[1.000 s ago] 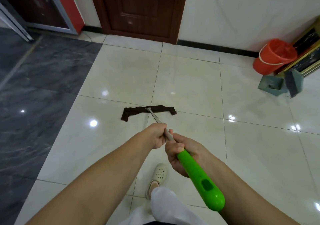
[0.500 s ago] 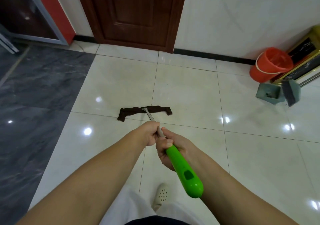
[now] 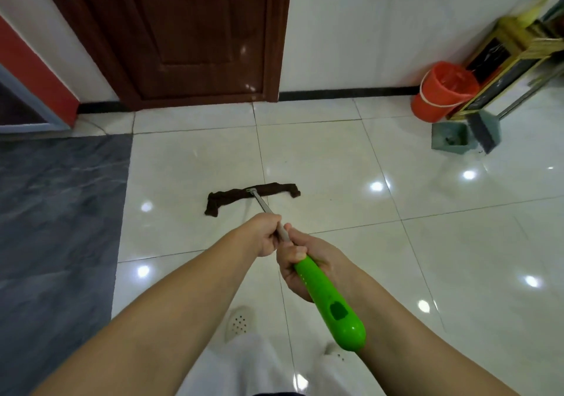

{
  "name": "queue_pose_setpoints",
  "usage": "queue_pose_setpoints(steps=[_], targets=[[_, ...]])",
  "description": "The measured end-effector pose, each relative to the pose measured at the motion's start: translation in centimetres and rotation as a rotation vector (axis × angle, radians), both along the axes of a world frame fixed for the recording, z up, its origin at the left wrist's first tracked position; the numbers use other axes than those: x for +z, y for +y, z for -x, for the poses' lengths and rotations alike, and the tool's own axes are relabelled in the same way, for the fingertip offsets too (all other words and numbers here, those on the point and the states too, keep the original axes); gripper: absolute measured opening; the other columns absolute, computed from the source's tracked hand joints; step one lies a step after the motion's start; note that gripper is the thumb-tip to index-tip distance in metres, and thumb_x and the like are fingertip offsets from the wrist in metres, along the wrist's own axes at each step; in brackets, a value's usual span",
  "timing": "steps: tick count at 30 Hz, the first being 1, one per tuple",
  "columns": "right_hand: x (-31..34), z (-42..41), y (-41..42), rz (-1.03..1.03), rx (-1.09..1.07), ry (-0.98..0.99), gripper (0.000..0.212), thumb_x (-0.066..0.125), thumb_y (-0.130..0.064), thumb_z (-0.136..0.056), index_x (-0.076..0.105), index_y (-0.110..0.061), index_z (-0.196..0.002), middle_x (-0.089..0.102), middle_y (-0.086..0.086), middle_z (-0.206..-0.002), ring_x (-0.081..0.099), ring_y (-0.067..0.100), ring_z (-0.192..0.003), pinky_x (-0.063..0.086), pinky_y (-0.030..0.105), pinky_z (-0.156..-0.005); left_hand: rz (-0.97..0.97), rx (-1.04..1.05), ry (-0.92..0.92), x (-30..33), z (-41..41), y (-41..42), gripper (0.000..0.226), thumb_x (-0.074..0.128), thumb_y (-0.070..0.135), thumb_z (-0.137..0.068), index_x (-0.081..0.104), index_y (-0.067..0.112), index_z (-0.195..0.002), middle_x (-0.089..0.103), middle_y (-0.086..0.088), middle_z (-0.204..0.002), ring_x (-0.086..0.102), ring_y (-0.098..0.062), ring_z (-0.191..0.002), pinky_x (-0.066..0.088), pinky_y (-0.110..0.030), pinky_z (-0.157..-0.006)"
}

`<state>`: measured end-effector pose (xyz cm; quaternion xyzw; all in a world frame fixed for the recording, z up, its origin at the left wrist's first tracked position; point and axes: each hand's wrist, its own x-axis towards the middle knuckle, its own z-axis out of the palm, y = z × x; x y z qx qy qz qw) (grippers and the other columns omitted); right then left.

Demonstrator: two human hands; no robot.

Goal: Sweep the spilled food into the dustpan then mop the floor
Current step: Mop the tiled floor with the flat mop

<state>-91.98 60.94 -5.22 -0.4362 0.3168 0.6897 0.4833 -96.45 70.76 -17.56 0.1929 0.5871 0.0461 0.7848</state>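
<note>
1. Both fists clamped on mop: left hand (image 3: 266, 237) on thin metal shaft, right hand (image 3: 300, 263) just behind, on glossy green plastic grip (image 3: 331, 302).
2. Dark brown cloth mop head (image 3: 250, 196), limp and crumpled, flat on shiny white tile floor (image 3: 351, 163), centre frame.
3. Grey dustpan (image 3: 451, 139) beside orange plastic bucket (image 3: 442, 90), upper right.

Mop pole (image 3: 265, 206) hidden where left hand (image 3: 266, 237) and right hand (image 3: 300, 261) wrap it. Palms and inner fingers out of sight. Dustpan (image 3: 451, 136) contents too small to tell. Broom (image 3: 485, 128) handle cut off at right edge. Shoes (image 3: 239, 322) partly covered by trousers (image 3: 259, 365). Door (image 3: 183, 29) cropped at top.
</note>
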Motion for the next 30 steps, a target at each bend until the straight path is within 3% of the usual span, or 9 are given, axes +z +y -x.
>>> queue_pose_setpoints(steps=[4, 8, 11, 15, 20, 23, 26, 30], targets=[[-0.8, 2.0, 3.5, 0.004, -0.050, 0.001, 0.022, 0.058, -0.024, -0.094, 0.057, -0.009, -0.079, 0.041, 0.003, -0.048, 0.032, 0.008, -0.020, 0.029, 0.011, -0.023, -0.003, -0.079, 0.024, -0.3, 1.4, 3.8, 0.022, 0.038, 0.013, -0.100, 0.046, 0.002, -0.082, 0.053, -0.008, -0.076, 0.052, -0.013, -0.064, 0.048, -0.025, -0.065], [-1.3, 2.5, 4.7, -0.016, -0.136, 0.016, 0.012, 0.058, -0.018, -0.094, 0.055, -0.013, -0.084, 0.043, 0.005, -0.048, 0.032, 0.008, -0.020, 0.028, 0.011, -0.023, -0.021, -0.150, 0.053, -0.5, 1.4, 5.2, 0.020, 0.034, 0.008, -0.098, 0.047, 0.002, -0.084, 0.050, -0.007, -0.072, 0.049, -0.012, -0.058, 0.048, -0.022, -0.047], [-1.3, 2.4, 4.3, -0.035, -0.212, 0.065, 0.014, 0.057, -0.015, -0.094, 0.056, -0.010, -0.081, 0.044, 0.001, -0.058, 0.032, 0.009, -0.021, 0.028, 0.011, -0.023, 0.011, -0.147, 0.021, -0.7, 1.0, 5.2, 0.016, 0.034, 0.012, -0.101, 0.044, 0.003, -0.108, 0.049, -0.008, -0.075, 0.049, -0.011, -0.059, 0.046, -0.016, -0.035], [-1.4, 2.6, 2.8, -0.040, -0.309, 0.099, 0.010, 0.053, -0.016, -0.096, 0.058, -0.010, -0.090, 0.049, -0.001, -0.063, 0.032, 0.009, -0.022, 0.029, 0.011, -0.025, 0.005, -0.178, 0.037, -0.8, 0.8, 4.4, 0.034, 0.032, 0.012, -0.102, 0.039, 0.004, -0.134, 0.044, -0.009, -0.076, 0.044, -0.011, -0.057, 0.042, -0.013, -0.030], [-1.4, 2.9, 0.4, -0.065, -0.391, 0.127, 0.011, 0.049, -0.017, -0.099, 0.057, -0.010, -0.094, 0.053, 0.007, -0.049, 0.034, 0.009, -0.022, 0.030, 0.011, -0.024, -0.013, -0.234, 0.045, -0.1, 0.5, 2.2, 0.017, 0.032, 0.013, -0.103, 0.039, 0.002, -0.113, 0.044, -0.012, -0.079, 0.046, -0.012, -0.060, 0.045, -0.014, -0.034], [-1.4, 2.7, -1.8, -0.081, -0.454, 0.134, 0.011, 0.046, -0.017, -0.101, 0.054, -0.008, -0.102, 0.054, 0.003, -0.065, 0.035, 0.010, -0.022, 0.030, 0.011, -0.024, -0.009, -0.302, 0.058, 0.4, 0.1, -0.1, 0.017, 0.032, 0.013, -0.103, 0.040, 0.002, -0.111, 0.044, -0.011, -0.076, 0.045, -0.012, -0.059, 0.041, -0.012, -0.034], [-1.0, 2.2, -4.6, -0.086, -0.524, 0.137, 0.013, 0.044, -0.013, -0.101, 0.053, -0.005, -0.096, 0.053, 0.001, -0.075, 0.035, 0.010, -0.022, 0.031, 0.011, -0.025, 0.002, -0.360, 0.043, 1.2, -0.7, -3.0, 0.015, 0.031, 0.014, -0.103, 0.040, 0.003, -0.108, 0.042, -0.010, -0.074, 0.044, -0.013, -0.058, 0.044, -0.013, -0.035], [-0.2, 1.6, -8.6, -0.092, -0.584, 0.134, 0.022, 0.043, -0.009, -0.099, 0.053, 0.000, -0.082, 0.051, 0.000, -0.074, 0.037, 0.010, -0.020, 0.030, 0.009, -0.025, -0.029, -0.423, 0.044, 1.9, -1.9, -7.3, 0.019, 0.031, 0.012, -0.103, 0.044, 0.001, -0.095, 0.044, -0.009, -0.075, 0.045, -0.012, -0.059, 0.045, -0.013, -0.034]])
